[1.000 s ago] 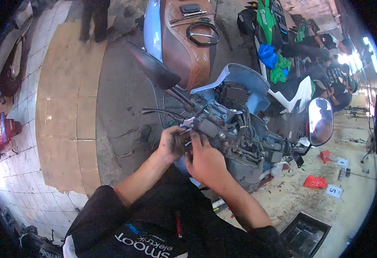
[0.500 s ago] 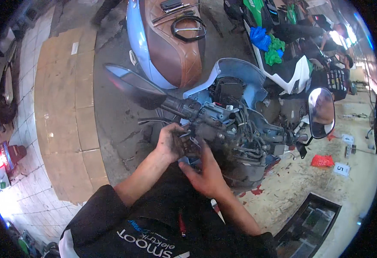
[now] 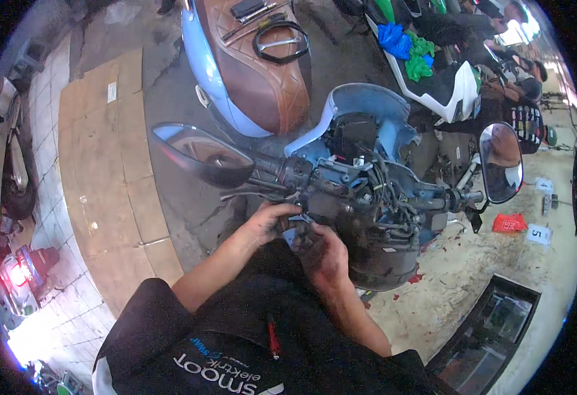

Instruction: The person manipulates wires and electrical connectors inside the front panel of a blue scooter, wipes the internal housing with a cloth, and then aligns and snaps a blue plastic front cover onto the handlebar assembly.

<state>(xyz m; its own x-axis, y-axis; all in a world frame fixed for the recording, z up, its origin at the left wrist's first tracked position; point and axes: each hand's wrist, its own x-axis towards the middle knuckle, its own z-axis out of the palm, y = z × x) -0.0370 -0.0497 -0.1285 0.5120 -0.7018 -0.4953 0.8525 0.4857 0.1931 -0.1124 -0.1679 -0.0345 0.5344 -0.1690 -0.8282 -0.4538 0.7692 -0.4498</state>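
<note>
My left hand point(image 3: 272, 222), its fingers curled, is just below the left handlebar grip and lever point(image 3: 262, 191) of a scooter. My right hand point(image 3: 330, 257) is beside it with the thumb up and the fingers bent inward. Both hands close around something small between them that I cannot make out. Right above the hands is the scooter's stripped handlebar point(image 3: 331, 191), with bare cables point(image 3: 384, 191) to its right. Behind it stands the light blue front body panel point(image 3: 367, 99). A dark rounded part point(image 3: 384, 266) sits to the right of my right hand.
The left mirror point(image 3: 203, 155) and right mirror point(image 3: 501, 161) stick out on both sides. Beyond lies a brown seat point(image 3: 268, 85) with a black ring-shaped part point(image 3: 257, 49) and tools. Flattened cardboard point(image 3: 107, 164) covers the floor at left. A red packet point(image 3: 509, 223) lies at right.
My right hand has drawn back and turned, its fingers now bent in with the thumb up. My left hand has shifted slightly right and down. The whole view has also shifted a little.
</note>
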